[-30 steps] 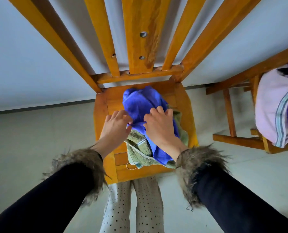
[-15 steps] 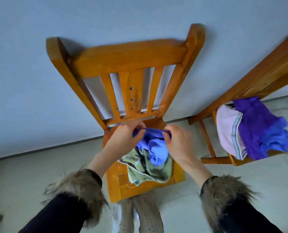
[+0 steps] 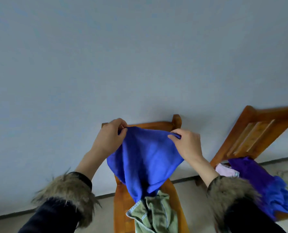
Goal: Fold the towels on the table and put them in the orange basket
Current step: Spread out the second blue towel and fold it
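Holding the blue towel [image 3: 145, 158] up by its top edge, the left hand [image 3: 108, 139] pinches one upper corner and the right hand [image 3: 187, 145] pinches the other, so the cloth hangs in the air in front of the back rail of the wooden chair [image 3: 156, 126]. Its lower end droops down to the green towel [image 3: 154, 214], which lies crumpled on the chair seat near the front edge. The step in hand looks like spreading the towel before the first fold. To do it well, the two corners should be drawn apart until the top edge runs taut and level, and the sagging left side given a light shake so it hangs flat. The lower end should clear the green towel, or it may drag it along. More towels [image 3: 261, 184] lie heaped on the second chair's seat at the right. The orange basket is not in view.
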Action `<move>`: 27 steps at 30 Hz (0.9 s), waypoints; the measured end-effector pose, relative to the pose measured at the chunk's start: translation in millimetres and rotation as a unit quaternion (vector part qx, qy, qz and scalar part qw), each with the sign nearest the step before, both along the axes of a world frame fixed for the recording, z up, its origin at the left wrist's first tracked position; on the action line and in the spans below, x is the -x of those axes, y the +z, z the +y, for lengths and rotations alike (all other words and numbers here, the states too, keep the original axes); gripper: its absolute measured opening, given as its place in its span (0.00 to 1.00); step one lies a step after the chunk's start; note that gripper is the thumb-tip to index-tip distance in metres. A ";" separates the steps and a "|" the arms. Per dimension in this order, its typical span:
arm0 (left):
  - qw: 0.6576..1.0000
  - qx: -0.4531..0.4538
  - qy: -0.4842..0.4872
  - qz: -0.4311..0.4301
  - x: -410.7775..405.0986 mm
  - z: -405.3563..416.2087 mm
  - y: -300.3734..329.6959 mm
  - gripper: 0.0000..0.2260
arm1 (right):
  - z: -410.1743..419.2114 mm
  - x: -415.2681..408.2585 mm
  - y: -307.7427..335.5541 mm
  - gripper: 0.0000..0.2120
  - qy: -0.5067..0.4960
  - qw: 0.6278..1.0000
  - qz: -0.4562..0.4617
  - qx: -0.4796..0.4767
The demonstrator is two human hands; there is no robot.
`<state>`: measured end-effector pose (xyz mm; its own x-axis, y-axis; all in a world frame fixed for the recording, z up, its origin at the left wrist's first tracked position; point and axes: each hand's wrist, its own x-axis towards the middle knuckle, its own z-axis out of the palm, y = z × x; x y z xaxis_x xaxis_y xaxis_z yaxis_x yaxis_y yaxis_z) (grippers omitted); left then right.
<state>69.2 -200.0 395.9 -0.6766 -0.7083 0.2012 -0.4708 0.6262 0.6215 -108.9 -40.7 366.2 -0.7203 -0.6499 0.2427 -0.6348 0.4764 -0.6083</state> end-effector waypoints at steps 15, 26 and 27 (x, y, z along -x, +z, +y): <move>0.993 -0.023 -0.074 0.095 -7.5 16.0 74.3 0.04 | -40.4 -29.2 78.3 0.06 0.098 0.994 0.048 -0.005; 0.997 0.039 0.067 -0.031 -35.6 -17.7 98.6 0.13 | -60.2 -29.2 73.7 0.03 0.177 0.944 -0.244 0.134; 0.995 0.043 0.051 -0.071 -38.4 -18.0 96.4 0.19 | -66.9 -32.7 82.5 0.06 0.201 0.944 -0.223 0.136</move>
<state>107.6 -218.0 492.3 -0.6289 -0.7585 0.1709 -0.6138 0.6192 0.4898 -76.2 -107.6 448.7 -0.4992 -0.8495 0.1706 -0.3822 0.0392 -0.9233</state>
